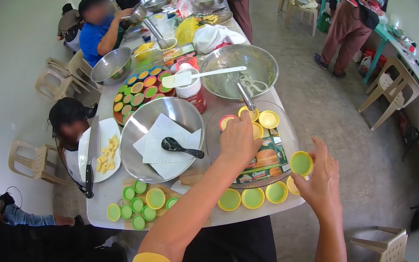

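My right hand (321, 176) holds a yellow-rimmed cup (301, 163) of pale green batter between thumb and fingers, off the right edge of the glass tray. Over that oval tray (211, 141), my left hand (239, 140) reaches down with bent fingers around a yellow cup (257, 131); its fingertips are partly hidden. Beside those fingers are more yellow-rimmed cups (269, 119) and a pink-rimmed one (226, 122). Flat printed cartons (265, 159) also lie in the tray. Along the table's near edge stand several yellow cups (252, 197) filled with green batter.
Left of my left arm sit a steel bowl (131, 157) with papers and a black spoon (179, 147), small green cups (137, 206), and a plate (107, 169) of yellow pieces with a knife (88, 175). A larger bowl (270, 58) stands beyond the tray. People are around the table.
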